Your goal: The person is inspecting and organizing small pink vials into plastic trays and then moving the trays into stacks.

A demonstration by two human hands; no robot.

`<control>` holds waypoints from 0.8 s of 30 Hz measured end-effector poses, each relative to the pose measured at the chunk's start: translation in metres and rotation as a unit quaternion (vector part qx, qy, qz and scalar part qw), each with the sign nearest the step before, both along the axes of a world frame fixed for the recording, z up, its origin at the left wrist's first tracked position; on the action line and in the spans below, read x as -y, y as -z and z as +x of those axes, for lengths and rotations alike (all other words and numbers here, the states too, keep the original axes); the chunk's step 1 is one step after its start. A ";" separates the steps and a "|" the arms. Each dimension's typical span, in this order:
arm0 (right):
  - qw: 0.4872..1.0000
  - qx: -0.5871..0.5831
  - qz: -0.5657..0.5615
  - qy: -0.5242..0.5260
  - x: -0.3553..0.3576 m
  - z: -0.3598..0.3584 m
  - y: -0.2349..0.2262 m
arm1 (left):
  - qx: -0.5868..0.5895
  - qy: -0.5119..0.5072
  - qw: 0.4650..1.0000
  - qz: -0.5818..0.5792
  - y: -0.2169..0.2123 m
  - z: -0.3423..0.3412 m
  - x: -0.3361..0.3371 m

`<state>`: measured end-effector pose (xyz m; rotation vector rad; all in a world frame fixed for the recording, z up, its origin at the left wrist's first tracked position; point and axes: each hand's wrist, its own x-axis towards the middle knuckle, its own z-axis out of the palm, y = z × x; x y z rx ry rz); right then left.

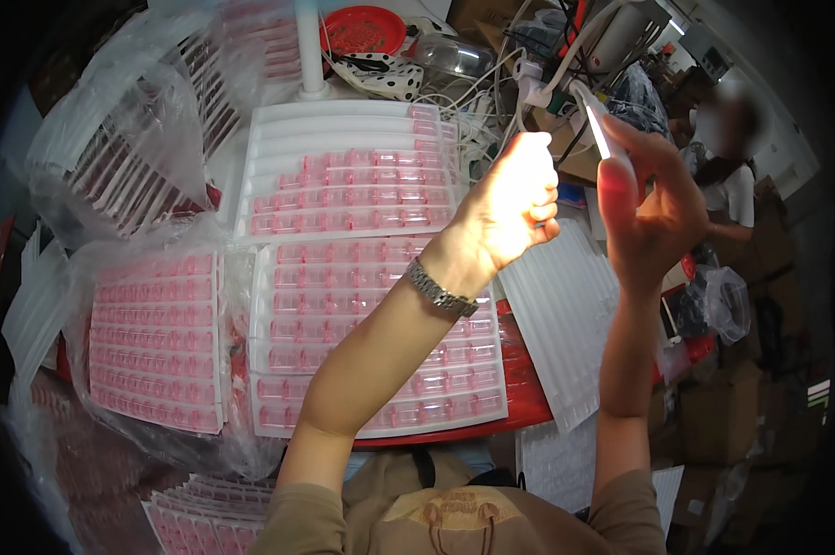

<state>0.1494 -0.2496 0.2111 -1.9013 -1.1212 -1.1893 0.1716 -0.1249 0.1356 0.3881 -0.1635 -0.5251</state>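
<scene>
My left hand (517, 205), with a metal-band watch (439, 289) on its wrist, is raised over the right part of the trays. Its fingers are curled closed and washed out by bright light, so anything held in them is lost. My right hand (653, 208) grips the edge of a white lamp head (595, 125), whose glowing strip faces the left hand. Below the left arm lie a white tray (279, 120) and a nearer white tray (262, 347), both bearing rows of small clear pink plastic pieces (380, 199). The upper tray's far rows are mostly bare.
At the left stands another tray of pink pieces (154, 342) in clear plastic wrap, below bagged stacked trays (149, 120). White ribbed sheets (565, 324) lie right. A red plate (367, 32), a white post (308, 46) and tangled cables (478, 102) are behind. Another person (727, 166) is at far right.
</scene>
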 end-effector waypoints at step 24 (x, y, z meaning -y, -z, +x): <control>0.995 0.052 -0.079 -0.015 0.014 0.000 -0.026 | 0.017 -0.108 0.979 0.173 -0.010 -0.018 0.020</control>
